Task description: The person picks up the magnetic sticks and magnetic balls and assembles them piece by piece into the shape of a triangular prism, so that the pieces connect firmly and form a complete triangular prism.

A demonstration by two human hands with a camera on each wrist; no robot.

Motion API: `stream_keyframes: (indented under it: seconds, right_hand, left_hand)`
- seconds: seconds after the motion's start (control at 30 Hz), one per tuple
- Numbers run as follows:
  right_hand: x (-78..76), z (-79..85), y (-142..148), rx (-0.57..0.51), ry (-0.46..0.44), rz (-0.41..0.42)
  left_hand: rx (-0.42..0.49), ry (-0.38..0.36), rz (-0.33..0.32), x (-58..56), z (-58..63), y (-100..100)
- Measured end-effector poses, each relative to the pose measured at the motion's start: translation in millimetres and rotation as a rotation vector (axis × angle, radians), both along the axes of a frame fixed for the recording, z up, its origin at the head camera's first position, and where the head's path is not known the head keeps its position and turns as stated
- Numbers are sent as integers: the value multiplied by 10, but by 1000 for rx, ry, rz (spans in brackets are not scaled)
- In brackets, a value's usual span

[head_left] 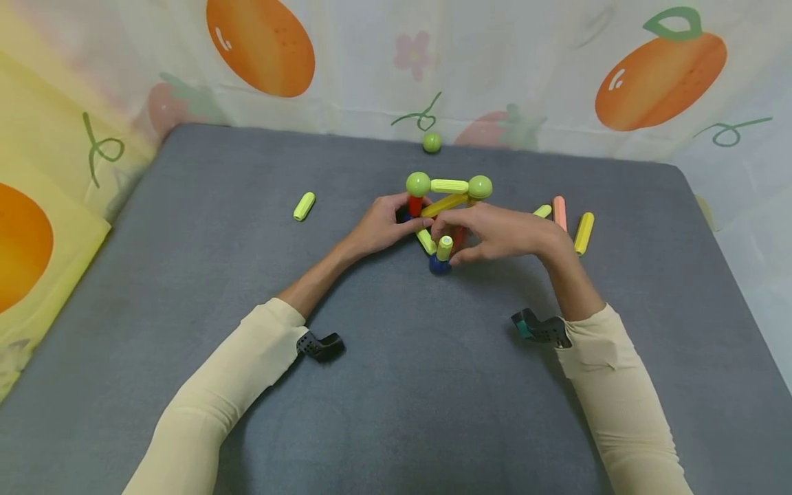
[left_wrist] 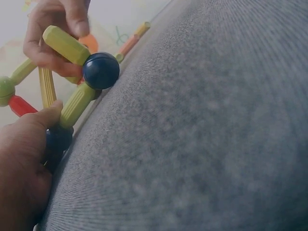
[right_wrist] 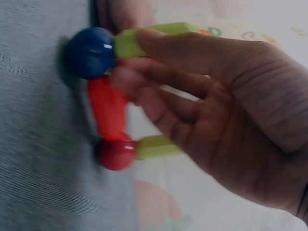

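A frame of short building sticks and balls stands on the table. Two green balls, left (head_left: 418, 184) and right (head_left: 480, 188), are joined along its top by a yellow-green stick (head_left: 449, 186). My left hand (head_left: 385, 225) grips the frame's left corner, its thumb against a blue ball (left_wrist: 60, 138). At the front corner, another blue ball (head_left: 440, 265) carries an upright yellow-green stick (head_left: 445, 247). My right hand (head_left: 495, 232) is bent loosely around that stick, thumb and fingers apart. An orange-red stick (right_wrist: 108, 108) links this blue ball to a red ball (right_wrist: 118, 153).
A loose yellow-green stick (head_left: 304, 206) lies left of the frame. To the right lie a yellow-green stick (head_left: 542, 211), a pink stick (head_left: 559, 213) and a yellow stick (head_left: 584, 233). One green ball (head_left: 432, 143) sits at the table's back edge, before a fruit-print curtain (head_left: 359, 62).
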State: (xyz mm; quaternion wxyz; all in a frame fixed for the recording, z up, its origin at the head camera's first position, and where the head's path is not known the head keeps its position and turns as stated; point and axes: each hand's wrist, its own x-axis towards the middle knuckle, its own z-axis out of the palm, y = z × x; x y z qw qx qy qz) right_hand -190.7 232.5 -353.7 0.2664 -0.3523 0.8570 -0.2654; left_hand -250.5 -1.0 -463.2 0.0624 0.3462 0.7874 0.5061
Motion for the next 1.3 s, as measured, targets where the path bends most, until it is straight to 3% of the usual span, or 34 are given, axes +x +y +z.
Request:
stream_keyframes:
  seconds: [0.1, 0.27, 0.4, 0.5, 0.6, 0.73, 1.03, 1.27, 1.3]
  right_hand:
    - [33, 156, 105, 3, -12, -37]
    - [4, 433, 434, -143, 128, -182]
    - [-315, 432, 584, -314, 212, -383]
    - [-706, 288, 534, -265, 212, -483]
    - [-1043, 87, 423, -87, 160, -430]
    - [-1273, -105, 275, 143, 151, -273]
    - [-1415, -196, -5, 384, 250, -80]
    - [-1428, -249, -13, 449, 296, -102]
    - [-1492, -334, 65, 438, 336, -97]
  left_hand:
    - [1, -6, 5, -5, 16, 5]
    - [-7, -24, 6, -18, 19, 1]
    - [-4, -41, -2, -36, 5, -34]
    - [-4, -52, 8, -45, 8, -75]
    - [-15, -61, 11, -44, 11, -95]
    - [-18, -51, -7, -38, -9, -62]
    - [-4, -36, 6, -3, -8, -13]
    - [-5, -29, 13, -10, 8, -49]
    - [-9, -23, 14, -13, 11, -57]
